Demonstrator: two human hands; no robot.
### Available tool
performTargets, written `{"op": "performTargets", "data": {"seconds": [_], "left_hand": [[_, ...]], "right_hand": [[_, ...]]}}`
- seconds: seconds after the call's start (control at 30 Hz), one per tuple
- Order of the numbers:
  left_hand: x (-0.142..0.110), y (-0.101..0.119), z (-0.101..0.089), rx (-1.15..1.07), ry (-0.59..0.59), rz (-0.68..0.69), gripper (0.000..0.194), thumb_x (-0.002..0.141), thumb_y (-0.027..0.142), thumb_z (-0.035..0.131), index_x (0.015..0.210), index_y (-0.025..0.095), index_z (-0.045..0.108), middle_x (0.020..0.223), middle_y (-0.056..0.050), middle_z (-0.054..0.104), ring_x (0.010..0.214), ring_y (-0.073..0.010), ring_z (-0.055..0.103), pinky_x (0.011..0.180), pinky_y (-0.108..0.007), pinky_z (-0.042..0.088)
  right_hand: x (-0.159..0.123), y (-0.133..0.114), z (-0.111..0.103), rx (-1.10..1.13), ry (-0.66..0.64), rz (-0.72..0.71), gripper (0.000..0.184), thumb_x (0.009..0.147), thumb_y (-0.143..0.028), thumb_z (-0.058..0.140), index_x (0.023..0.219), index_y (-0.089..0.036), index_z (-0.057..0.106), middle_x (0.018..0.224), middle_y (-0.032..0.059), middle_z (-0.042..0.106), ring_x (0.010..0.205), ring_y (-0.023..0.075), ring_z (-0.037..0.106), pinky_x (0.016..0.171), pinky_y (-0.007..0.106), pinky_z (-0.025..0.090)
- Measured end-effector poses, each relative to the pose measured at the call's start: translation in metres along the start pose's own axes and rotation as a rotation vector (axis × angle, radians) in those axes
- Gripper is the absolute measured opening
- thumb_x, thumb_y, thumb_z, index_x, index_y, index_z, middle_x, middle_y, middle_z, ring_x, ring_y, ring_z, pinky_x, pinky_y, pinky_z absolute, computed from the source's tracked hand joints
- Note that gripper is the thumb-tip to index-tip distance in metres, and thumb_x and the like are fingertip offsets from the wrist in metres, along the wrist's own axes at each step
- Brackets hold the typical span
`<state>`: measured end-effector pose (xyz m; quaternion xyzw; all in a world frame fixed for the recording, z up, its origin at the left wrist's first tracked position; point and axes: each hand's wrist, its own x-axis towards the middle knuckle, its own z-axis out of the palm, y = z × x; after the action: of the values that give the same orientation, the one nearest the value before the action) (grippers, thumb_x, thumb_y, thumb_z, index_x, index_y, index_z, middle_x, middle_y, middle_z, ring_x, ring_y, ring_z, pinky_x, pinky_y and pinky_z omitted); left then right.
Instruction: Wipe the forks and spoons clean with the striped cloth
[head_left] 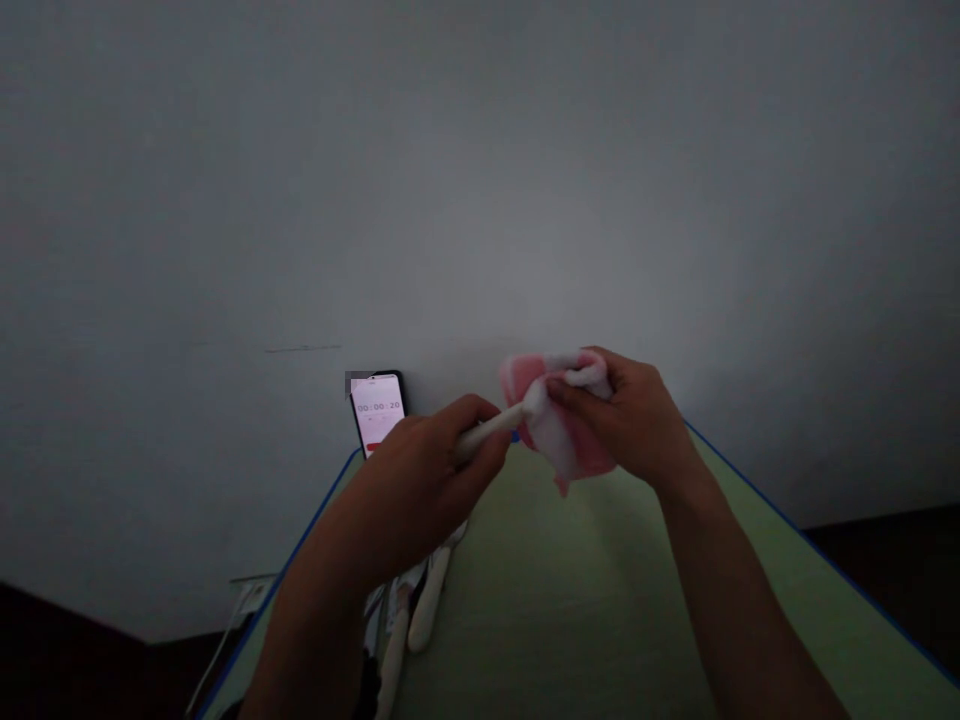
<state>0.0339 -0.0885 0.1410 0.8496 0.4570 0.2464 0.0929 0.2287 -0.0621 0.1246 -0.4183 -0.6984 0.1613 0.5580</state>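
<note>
Forearms, two, bare: left forearm [311,640] rising from the lower left, right forearm [750,600] from the lower right, converging on the hands.

Item 1, left hand [427,490]: closed in a fist around a white handle [487,435], which points toward the other hand and sits firmly in the palm.

Item 2, right hand [619,420]: clamped on a pink-and-white cloth [562,425], its fingers gathering the folds over the far end of the handle. The hands are close together, joined through handle and cloth, and held up above the work surface. The handle's end is hidden in the folds, so what it carries cannot be told.

Item 3, below the left hand: white-handled utensils [429,600], several, lying on a pale green mat [577,590] with a blue edge. Their heads are partly hidden by the left hand and forearm.

Item 4, beyond and left of the left hand: a smartphone [377,410] propped upright at the far end of the mat, its screen showing a timer that seems to read 00:00:20.

Item 5, further left, below the left forearm: a wall socket [251,597] with a white cable [217,645] running down.

Item 6, behind everything: a plain grey wall [480,200].
</note>
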Motion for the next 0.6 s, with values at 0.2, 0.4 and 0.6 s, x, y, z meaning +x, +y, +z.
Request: {"op": "performTargets", "data": {"seconds": [0.2, 0.4, 0.6], "left_hand": [[-0.002, 0.009, 0.009, -0.193, -0.048, 0.013, 0.027, 0.093, 0.038, 0.029, 0.095, 0.021, 0.050, 0.069, 0.003, 0.055, 0.055, -0.0106, 0.048, 0.050, -0.022, 0.034], [0.005, 0.004, 0.030, -0.268, -0.057, 0.001, 0.025, 0.094, 0.035, 0.025, 0.097, 0.020, 0.044, 0.076, -0.001, 0.057, 0.064, -0.0134, 0.052, 0.054, -0.024, 0.039], [0.010, -0.008, 0.042, -0.197, -0.112, -0.006, 0.028, 0.094, 0.036, 0.022, 0.099, 0.019, 0.044, 0.077, -0.004, 0.061, 0.062, -0.0153, 0.057, 0.054, -0.025, 0.041]], "right_hand": [[-0.001, 0.003, 0.028, 0.359, 0.348, 0.127, 0.027, 0.077, -0.042, 0.057, 0.086, -0.017, 0.062, 0.077, -0.0001, 0.062, 0.064, 0.0102, 0.052, 0.058, 0.021, 0.042], [-0.005, 0.013, 0.058, 0.640, 0.306, 0.357, 0.034, 0.077, -0.049, 0.053, 0.088, -0.018, 0.058, 0.074, 0.0015, 0.060, 0.060, 0.0110, 0.052, 0.051, 0.021, 0.040], [-0.003, 0.025, 0.059, 0.685, 0.165, 0.380, 0.030, 0.075, -0.045, 0.057, 0.085, -0.016, 0.057, 0.072, 0.0012, 0.057, 0.060, 0.0114, 0.051, 0.054, 0.022, 0.040]]}}
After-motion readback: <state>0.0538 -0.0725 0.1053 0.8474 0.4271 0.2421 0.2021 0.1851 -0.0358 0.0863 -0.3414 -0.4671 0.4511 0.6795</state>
